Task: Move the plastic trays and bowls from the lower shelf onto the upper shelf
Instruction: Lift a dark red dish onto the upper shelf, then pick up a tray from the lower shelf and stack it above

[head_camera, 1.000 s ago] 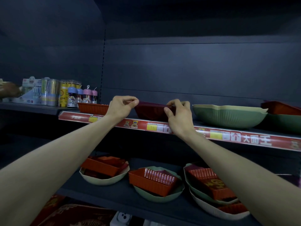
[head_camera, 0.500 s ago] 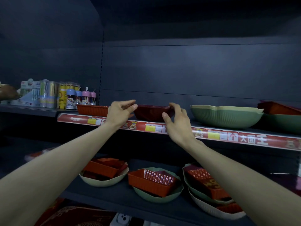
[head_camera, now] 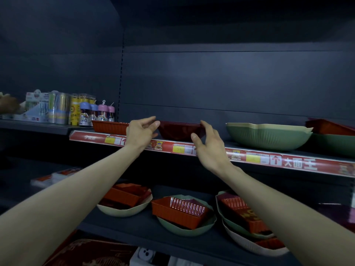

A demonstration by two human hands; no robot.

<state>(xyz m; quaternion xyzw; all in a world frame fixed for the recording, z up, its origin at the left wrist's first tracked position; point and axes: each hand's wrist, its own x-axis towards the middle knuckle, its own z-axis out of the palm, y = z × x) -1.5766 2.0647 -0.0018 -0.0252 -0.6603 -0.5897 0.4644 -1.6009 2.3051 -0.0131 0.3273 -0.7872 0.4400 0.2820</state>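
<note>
Head view shows the dark red bowl [head_camera: 177,130] resting on the upper shelf [head_camera: 288,162], between an orange tray [head_camera: 109,126] and a green bowl [head_camera: 267,135]. The left hand [head_camera: 141,132] and right hand [head_camera: 210,145] flank its rim, fingers loosely spread and gripping nothing; whether the fingertips touch it I cannot tell. To finish well, I judge the hands should draw straight back without nudging it forward, then drop to the lower shelf [head_camera: 138,227].

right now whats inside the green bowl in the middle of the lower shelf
An orange-red ribbed tray lies tilted in the green bowl, its left end overhanging the rim. The tray covers the bowl's floor, so anything beneath it cannot be seen.
</note>
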